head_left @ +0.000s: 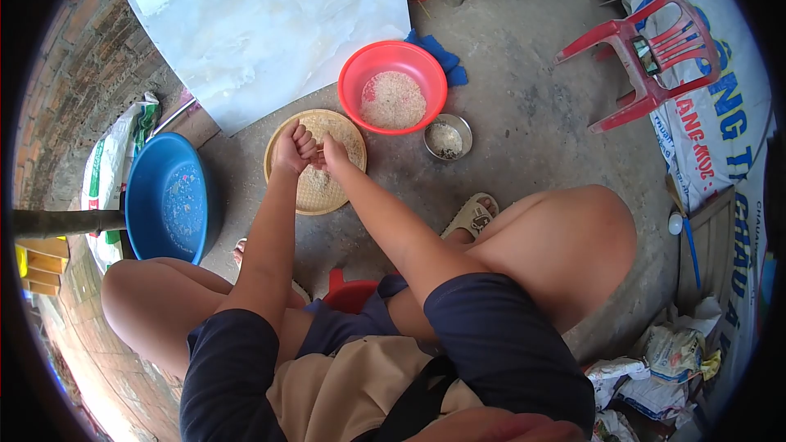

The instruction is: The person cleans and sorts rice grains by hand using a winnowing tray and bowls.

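Two hands, left [292, 147] fisted, right [334, 150] grip closed on grain, over flat round woven tray [344, 133], no long axis.

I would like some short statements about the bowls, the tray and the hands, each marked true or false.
1. Both hands, left hand and right hand, are over the woven tray. True.
2. The red basin is empty. False: it holds pale grain.
3. The blue basin lies to the person's left. True.
4. The small metal bowl stands inside the red basin. False: it stands beside it, on the ground.
5. The red plastic chair stands upright. False: it is tipped over.
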Demonstrator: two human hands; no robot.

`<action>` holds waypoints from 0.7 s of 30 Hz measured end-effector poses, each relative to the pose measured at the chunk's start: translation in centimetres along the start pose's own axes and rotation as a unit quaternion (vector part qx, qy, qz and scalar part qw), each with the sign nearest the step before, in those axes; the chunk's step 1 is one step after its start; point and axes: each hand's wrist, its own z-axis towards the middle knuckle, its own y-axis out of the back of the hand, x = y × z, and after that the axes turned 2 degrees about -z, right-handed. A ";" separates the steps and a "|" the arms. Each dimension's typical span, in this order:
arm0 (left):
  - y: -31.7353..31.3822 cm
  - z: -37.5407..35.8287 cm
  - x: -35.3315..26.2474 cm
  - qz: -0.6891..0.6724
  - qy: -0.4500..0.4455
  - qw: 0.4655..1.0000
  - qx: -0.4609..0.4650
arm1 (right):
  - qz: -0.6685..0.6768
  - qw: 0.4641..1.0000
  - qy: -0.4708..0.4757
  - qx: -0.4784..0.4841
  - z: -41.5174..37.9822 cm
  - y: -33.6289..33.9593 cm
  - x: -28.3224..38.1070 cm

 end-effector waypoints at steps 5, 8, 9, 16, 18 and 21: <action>-2.3 1.2 1.2 0.125 0.010 0.984 -0.129 | 0.047 0.998 -0.014 0.025 -0.6 -0.6 0.7; -2.9 1.2 1.1 0.069 -0.002 0.996 -0.050 | 0.088 0.994 -0.002 0.063 -1.1 -0.9 1.3; -3.0 1.2 1.0 -0.004 -0.013 1.000 0.026 | 0.109 0.991 0.000 0.078 -1.2 -0.9 1.7; -4.3 0.8 -0.7 -0.228 -0.043 0.935 0.269 | 0.121 0.986 -0.017 0.111 -1.1 -0.3 2.8; -4.8 1.2 -0.7 -0.221 -0.042 0.934 0.276 | 0.115 0.987 -0.026 0.108 -1.2 0.0 2.9; -5.4 1.7 -0.6 -0.183 -0.062 0.958 0.211 | 0.111 0.986 -0.018 0.123 -0.5 0.2 2.3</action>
